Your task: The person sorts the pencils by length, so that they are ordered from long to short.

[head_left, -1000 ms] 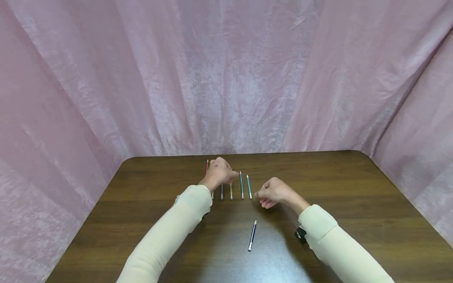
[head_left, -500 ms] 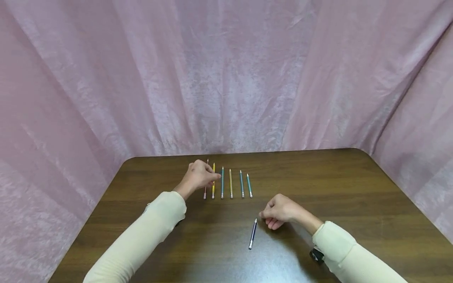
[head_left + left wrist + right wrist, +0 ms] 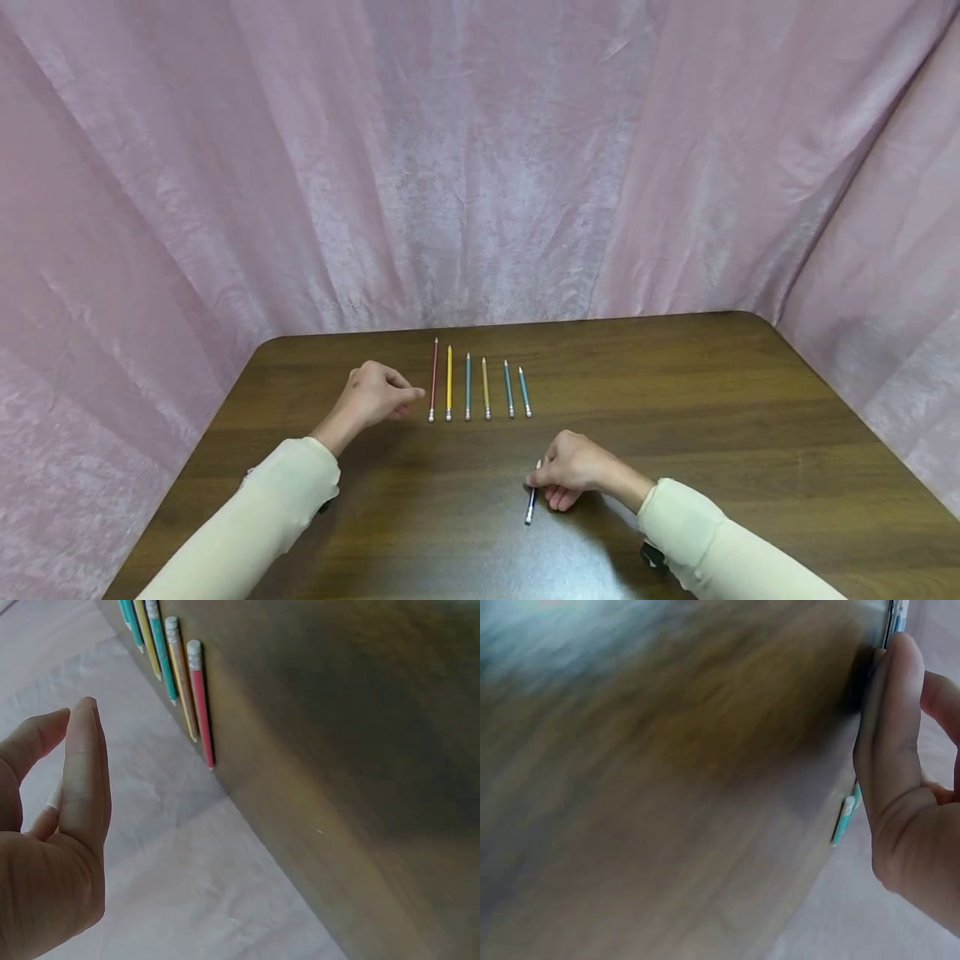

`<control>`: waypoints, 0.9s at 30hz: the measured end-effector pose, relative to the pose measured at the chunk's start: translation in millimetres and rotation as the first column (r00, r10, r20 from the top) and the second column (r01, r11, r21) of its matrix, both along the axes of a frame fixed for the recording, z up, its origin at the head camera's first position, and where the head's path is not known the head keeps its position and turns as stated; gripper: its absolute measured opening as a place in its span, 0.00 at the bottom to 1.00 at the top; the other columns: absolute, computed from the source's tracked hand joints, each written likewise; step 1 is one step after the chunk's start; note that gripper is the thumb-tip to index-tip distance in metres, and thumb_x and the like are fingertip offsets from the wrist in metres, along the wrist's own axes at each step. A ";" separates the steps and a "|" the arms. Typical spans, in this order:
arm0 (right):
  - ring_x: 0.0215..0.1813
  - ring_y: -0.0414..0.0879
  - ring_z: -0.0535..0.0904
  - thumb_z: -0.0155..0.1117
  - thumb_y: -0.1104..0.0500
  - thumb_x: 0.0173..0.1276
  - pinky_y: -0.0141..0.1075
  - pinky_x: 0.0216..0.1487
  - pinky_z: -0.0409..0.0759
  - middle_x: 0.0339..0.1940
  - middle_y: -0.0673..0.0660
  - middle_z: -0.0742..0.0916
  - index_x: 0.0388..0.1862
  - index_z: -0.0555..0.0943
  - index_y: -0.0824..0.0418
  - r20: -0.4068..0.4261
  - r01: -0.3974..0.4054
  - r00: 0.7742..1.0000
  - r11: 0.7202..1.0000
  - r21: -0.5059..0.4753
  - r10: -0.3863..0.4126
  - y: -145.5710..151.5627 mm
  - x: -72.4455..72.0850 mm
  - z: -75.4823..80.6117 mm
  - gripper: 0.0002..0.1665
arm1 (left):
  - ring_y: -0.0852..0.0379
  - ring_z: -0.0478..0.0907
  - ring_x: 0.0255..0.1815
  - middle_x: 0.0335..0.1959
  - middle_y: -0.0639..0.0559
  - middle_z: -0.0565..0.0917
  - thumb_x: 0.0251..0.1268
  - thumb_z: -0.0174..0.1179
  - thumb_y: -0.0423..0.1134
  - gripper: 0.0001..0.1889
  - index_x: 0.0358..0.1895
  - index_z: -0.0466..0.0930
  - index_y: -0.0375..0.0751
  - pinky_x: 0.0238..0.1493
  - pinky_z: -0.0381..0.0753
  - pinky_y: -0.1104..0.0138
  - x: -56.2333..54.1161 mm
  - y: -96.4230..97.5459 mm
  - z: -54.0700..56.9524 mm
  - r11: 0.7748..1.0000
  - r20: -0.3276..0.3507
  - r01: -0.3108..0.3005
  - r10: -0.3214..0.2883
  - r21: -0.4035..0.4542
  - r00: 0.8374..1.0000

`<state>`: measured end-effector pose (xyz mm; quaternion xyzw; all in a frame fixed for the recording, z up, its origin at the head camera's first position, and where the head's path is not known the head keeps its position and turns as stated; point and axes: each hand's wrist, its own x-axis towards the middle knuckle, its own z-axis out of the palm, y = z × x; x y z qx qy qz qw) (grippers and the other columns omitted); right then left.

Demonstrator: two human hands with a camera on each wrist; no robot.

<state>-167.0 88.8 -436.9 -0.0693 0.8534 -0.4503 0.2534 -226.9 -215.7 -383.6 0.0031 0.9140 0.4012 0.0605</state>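
Note:
My right hand [image 3: 567, 471] is over a short dark blue pencil [image 3: 531, 507], thumb and forefinger pinching its upper part. Its white eraser end points towards me; the fingers hide much of the rest. In the right wrist view the pencil [image 3: 898, 616] shows just past the fingertips. My left hand [image 3: 375, 393] hovers left of a row of pencils, holding nothing, thumb and fingers loosely bent. Nearest to it lies the red pencil [image 3: 433, 379], the longest. Right of that come a yellow pencil [image 3: 449, 383], a blue one [image 3: 468, 386] and several shorter ones, erasers towards me.
The row ends at the right with a short teal pencil [image 3: 524, 392]. All lie on a brown wooden table [image 3: 675, 400] with rounded far corners. Pink curtains [image 3: 510, 167] hang close behind its far edge.
My left hand has moved left off the row of pencils, uncovering them. My right hand has come down towards me from beside the row to the dark blue pencil and taken hold of it.

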 end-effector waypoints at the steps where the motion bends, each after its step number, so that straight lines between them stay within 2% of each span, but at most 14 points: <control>1: 0.14 0.38 0.79 0.71 0.63 0.63 0.33 0.19 0.85 0.11 0.53 0.81 0.17 0.80 0.67 -0.020 -0.007 1.000 1.000 0.016 0.007 -2.5 -0.1 0.0 0.16 | 0.47 0.88 0.32 0.32 0.40 0.88 0.62 0.70 0.38 0.10 0.35 0.89 0.31 0.36 0.90 0.61 1.9 -2.6 -1.2 1.000 0.002 -0.009 0.009 0.002 1.000; 5: 0.11 0.39 0.78 0.74 0.61 0.60 0.33 0.16 0.84 0.08 0.54 0.81 0.14 0.80 0.65 -0.107 -0.031 0.994 0.996 0.086 0.040 -12.4 -1.3 0.3 0.18 | 0.51 0.87 0.28 0.26 0.44 0.87 0.61 0.71 0.38 0.11 0.35 0.88 0.30 0.32 0.90 0.63 11.0 -12.4 -4.9 1.000 0.001 -0.021 0.021 0.015 1.000; 8: 0.11 0.40 0.78 0.73 0.65 0.58 0.33 0.15 0.83 0.07 0.53 0.80 0.13 0.80 0.64 -0.146 -0.042 0.987 0.992 0.121 0.060 -20.0 -1.4 0.5 0.16 | 0.54 0.86 0.26 0.24 0.45 0.87 0.60 0.71 0.37 0.10 0.35 0.88 0.30 0.31 0.90 0.63 18.0 -18.3 -8.9 0.999 0.007 -0.041 0.041 0.023 0.999; 11: 0.11 0.41 0.79 0.70 0.69 0.55 0.32 0.15 0.83 0.07 0.53 0.80 0.12 0.79 0.64 -0.163 -0.048 0.984 0.987 0.153 0.073 -26.3 -1.3 2.2 0.14 | 0.52 0.86 0.26 0.27 0.43 0.88 0.60 0.71 0.36 0.10 0.35 0.88 0.29 0.31 0.90 0.62 23.5 -23.9 -13.4 0.997 0.010 -0.059 0.058 0.039 0.998; 15: 0.12 0.42 0.80 0.67 0.72 0.54 0.33 0.16 0.84 0.08 0.54 0.81 0.14 0.79 0.64 -0.143 -0.029 0.988 0.987 0.156 0.052 -27.2 -5.7 5.8 0.13 | 0.52 0.86 0.26 0.27 0.41 0.88 0.59 0.71 0.35 0.09 0.34 0.87 0.30 0.30 0.89 0.64 26.1 -27.6 -18.9 0.996 0.005 -0.075 0.075 0.058 0.997; 23: 0.15 0.43 0.82 0.64 0.70 0.59 0.34 0.20 0.86 0.14 0.57 0.84 0.20 0.81 0.66 -0.115 0.054 0.992 0.994 0.097 -0.043 -6.4 -35.1 18.5 0.09 | 0.54 0.86 0.25 0.29 0.39 0.88 0.59 0.71 0.35 0.08 0.34 0.87 0.32 0.29 0.89 0.64 23.9 -29.8 -21.4 0.993 0.001 -0.097 0.097 0.064 0.995; 27: 0.18 0.44 0.83 0.63 0.69 0.60 0.37 0.24 0.88 0.16 0.59 0.85 0.23 0.81 0.67 -0.120 0.063 0.991 0.995 0.078 -0.053 6.2 -51.8 27.8 0.06 | 0.55 0.86 0.25 0.31 0.38 0.88 0.60 0.71 0.36 0.09 0.34 0.87 0.32 0.30 0.89 0.64 21.7 -27.9 -19.6 0.994 0.010 -0.091 0.091 0.067 0.996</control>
